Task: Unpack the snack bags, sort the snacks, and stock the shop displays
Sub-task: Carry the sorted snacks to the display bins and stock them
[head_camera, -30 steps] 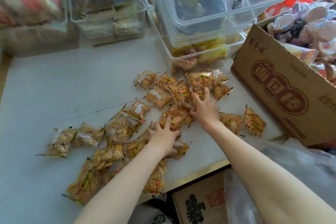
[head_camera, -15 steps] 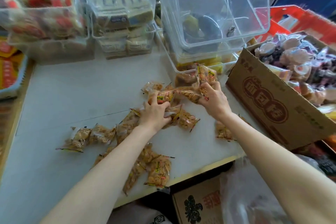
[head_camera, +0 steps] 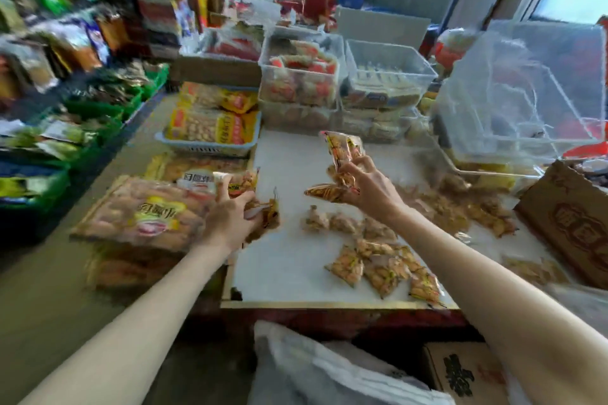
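Glossy clear-plastic snack packets (head_camera: 378, 268) lie on a smooth matt white tabletop (head_camera: 289, 270) beside a matt cardboard box (head_camera: 572, 223).

Print legibility poor, motion blur throughout. Large snack bag (head_camera: 144, 212): yellow label with Chinese characters, not readable. Cardboard box (head_camera: 570, 222): red oval emblem, characters blurred. Lower carton (head_camera: 460, 371): black characters, unreadable.

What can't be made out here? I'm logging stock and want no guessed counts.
- Head view: small clear snack packets gripped in the left hand; count hidden by fingers and motion blur.
- Brown printed cardboard box: cut off by the right edge, contents unseen.
- Hanging snack bags on the left shelves: print blurred, unreadable.
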